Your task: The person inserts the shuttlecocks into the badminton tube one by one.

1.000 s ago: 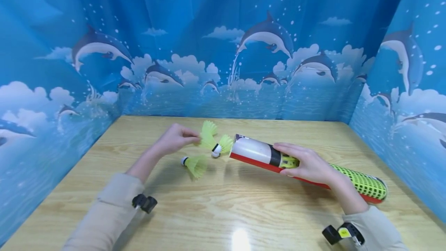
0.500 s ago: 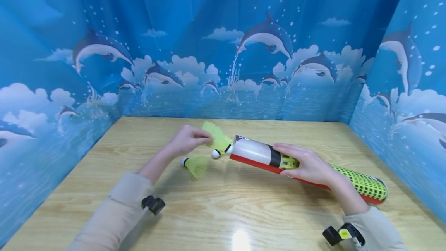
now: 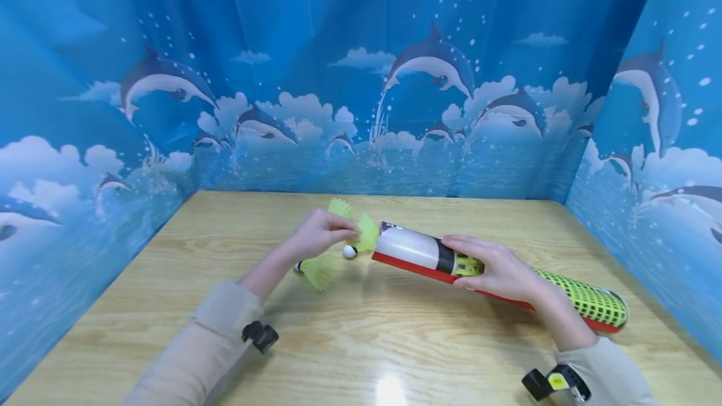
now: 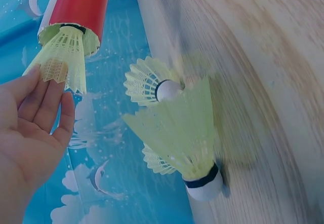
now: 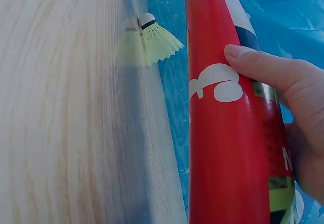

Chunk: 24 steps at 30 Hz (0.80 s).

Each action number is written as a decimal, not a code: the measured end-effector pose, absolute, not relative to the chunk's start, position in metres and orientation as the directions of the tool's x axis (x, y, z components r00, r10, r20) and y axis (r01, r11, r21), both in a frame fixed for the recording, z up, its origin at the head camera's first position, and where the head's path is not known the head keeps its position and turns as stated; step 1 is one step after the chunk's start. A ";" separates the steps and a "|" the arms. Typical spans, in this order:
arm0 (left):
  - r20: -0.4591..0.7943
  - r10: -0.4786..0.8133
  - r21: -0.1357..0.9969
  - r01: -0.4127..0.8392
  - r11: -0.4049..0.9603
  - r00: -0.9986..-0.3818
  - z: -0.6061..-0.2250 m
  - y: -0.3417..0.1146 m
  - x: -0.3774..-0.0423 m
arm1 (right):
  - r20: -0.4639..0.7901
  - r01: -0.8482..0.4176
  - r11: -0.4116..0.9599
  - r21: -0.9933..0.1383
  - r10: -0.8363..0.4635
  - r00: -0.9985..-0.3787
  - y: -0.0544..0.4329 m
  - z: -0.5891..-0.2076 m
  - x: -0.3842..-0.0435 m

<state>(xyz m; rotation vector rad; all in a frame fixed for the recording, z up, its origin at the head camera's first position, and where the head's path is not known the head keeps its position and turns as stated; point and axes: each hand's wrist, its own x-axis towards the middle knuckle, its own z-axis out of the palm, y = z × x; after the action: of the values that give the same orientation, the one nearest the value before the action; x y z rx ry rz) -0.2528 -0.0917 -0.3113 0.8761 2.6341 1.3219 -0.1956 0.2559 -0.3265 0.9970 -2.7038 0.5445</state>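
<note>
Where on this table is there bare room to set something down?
Bare table lies between the sleeves, left of the left one, and behind the tube toward the backdrop. It's crowded at the tube's mouth, with the left hand and shuttlecocks.

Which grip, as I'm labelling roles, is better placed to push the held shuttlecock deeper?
Probably the left grip: it holds the shuttlecock by its skirt, cork end inside the shuttlecock tube, which the right grip holds.
</note>
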 end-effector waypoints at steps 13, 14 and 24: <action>0.137 0.458 0.798 0.372 0.474 -0.878 -0.319 -0.081 -0.252 | 0.314 -0.652 0.707 -0.274 -0.575 -0.755 0.255 -0.328 -0.194; 0.140 0.460 0.793 0.377 0.478 -0.877 -0.319 -0.080 -0.251 | 0.315 -0.652 0.706 -0.275 -0.575 -0.755 0.255 -0.328 -0.194; 0.195 0.508 0.716 0.476 0.511 -0.839 -0.317 -0.075 -0.246 | 0.318 -0.654 0.706 -0.273 -0.575 -0.754 0.256 -0.327 -0.195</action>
<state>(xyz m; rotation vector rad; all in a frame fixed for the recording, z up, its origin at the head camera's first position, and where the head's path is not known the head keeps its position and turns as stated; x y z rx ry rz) -0.2465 -0.0747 -0.3168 0.8779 2.6959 1.2580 -0.1950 0.2557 -0.3273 0.9872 -2.7040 0.5519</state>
